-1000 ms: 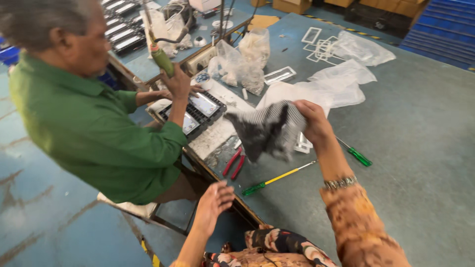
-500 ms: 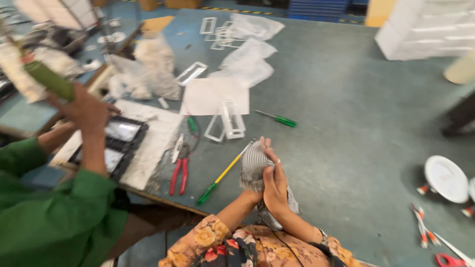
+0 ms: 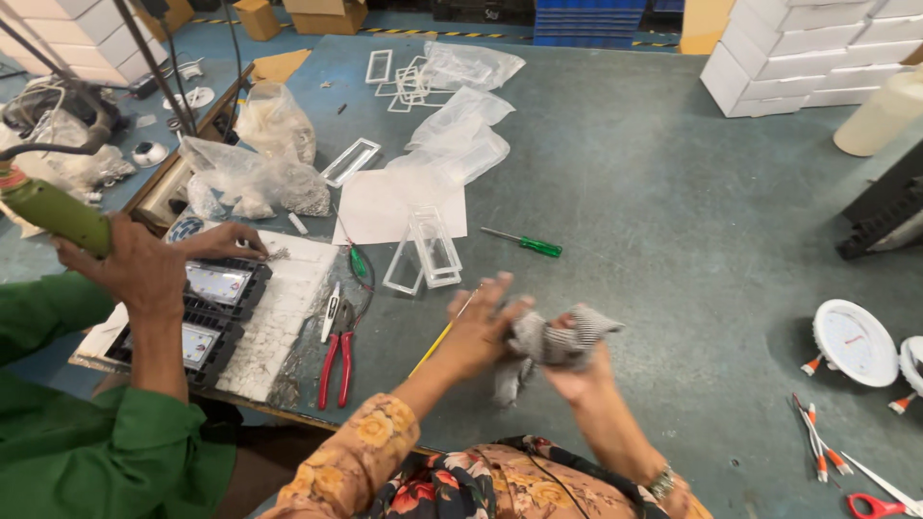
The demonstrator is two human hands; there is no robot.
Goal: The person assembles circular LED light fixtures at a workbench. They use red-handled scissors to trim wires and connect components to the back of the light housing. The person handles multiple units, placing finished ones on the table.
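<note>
My left hand (image 3: pixel 478 332) and right hand (image 3: pixel 577 370) meet in front of me, fingers curled and pressed close together, both forearms angled inward, a watch on my right wrist.

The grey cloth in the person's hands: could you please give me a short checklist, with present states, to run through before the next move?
1. Grey cloth held by both hands: ok, left hand and right hand both grip it.
2. Cloth off the table: ok, it is lifted.
3. Yellow-handled screwdriver apart from the left hand: cannot tell, the hand partly covers it.
4. Red pliers out of the way: ok, off to the left.
5. Co-worker's hand with green tool apart: ok.
</note>
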